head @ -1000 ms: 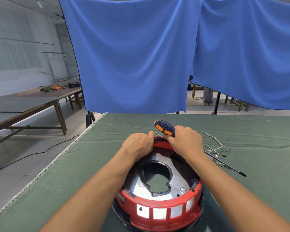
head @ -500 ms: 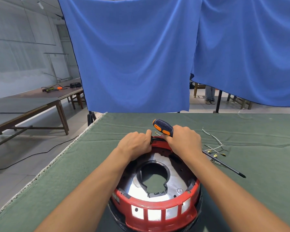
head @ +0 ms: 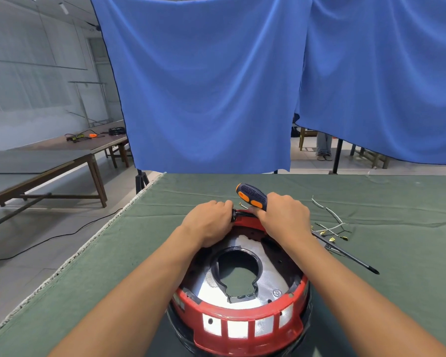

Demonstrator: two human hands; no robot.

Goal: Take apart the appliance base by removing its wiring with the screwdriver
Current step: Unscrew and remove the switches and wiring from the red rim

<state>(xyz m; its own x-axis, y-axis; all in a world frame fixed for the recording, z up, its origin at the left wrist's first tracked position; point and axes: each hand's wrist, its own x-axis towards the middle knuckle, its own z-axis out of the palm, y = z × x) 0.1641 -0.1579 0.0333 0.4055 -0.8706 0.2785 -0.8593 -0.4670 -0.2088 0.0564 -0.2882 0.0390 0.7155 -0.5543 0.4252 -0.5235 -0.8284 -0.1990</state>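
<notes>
The round red plastic appliance base with its silvery metal inner plate [head: 238, 300] sits on the green cloth-covered table [head: 88, 292], right at the near edge in front of the person, its central opening showing the green cloth beneath. At the far rim, a bundle of black wiring [head: 238, 215] pokes up between the two hands. The left hand [head: 207, 224] is curled over that far rim, fingers closed on the black wiring end. The right hand [head: 285, 217] is wrapped around the screwdriver with a dark blue and orange handle [head: 251, 195]; the handle sticks out above the fist toward the far side, while the long black shaft runs out below the wrist and its tip lies on the cloth to the right. The right thumb presses at the rim just beside the wiring. Further right, loose white and grey wires with yellow terminals [head: 331, 225] lie scattered on the cloth. Behind the table hang blue fabric drapes [head: 204, 86], and a brown wooden bench table [head: 62, 155] stands off to the left.
</notes>
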